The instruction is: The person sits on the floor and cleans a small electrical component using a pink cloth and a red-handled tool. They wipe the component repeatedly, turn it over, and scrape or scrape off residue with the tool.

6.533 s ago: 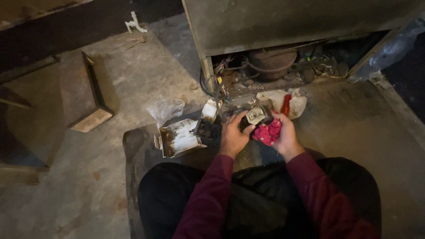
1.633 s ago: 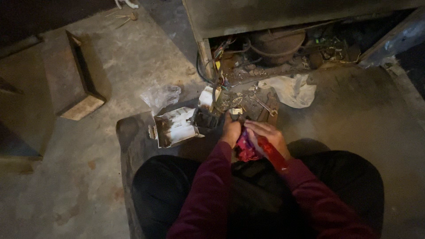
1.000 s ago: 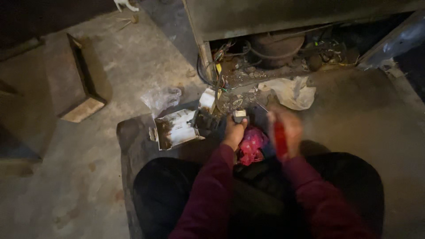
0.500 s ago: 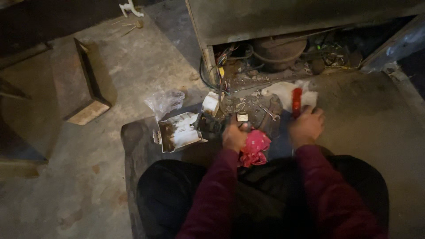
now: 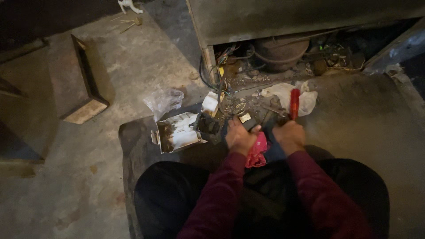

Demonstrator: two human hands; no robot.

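Observation:
I sit on a dark mat (image 5: 133,146) on a concrete floor, in front of the open underside of an appliance. My left hand (image 5: 239,136) grips a pink cloth (image 5: 256,152) that hangs toward my lap, and a small pale part (image 5: 244,117) shows just past its fingers. My right hand (image 5: 288,135) holds a red-handled tool (image 5: 294,102) with the handle pointing away from me. Between the hands lies a dark small object that I cannot make out.
A white rag (image 5: 283,94) lies ahead by the appliance opening, where a round dark compressor (image 5: 281,52) and loose wires (image 5: 221,66) sit. An open dirty white box (image 5: 179,132), a clear plastic bag (image 5: 164,99) and a wooden block (image 5: 84,88) lie to the left.
My right hand swung out to the right with the red tool and has come back close to the left hand. The left hand stays on the pink cloth.

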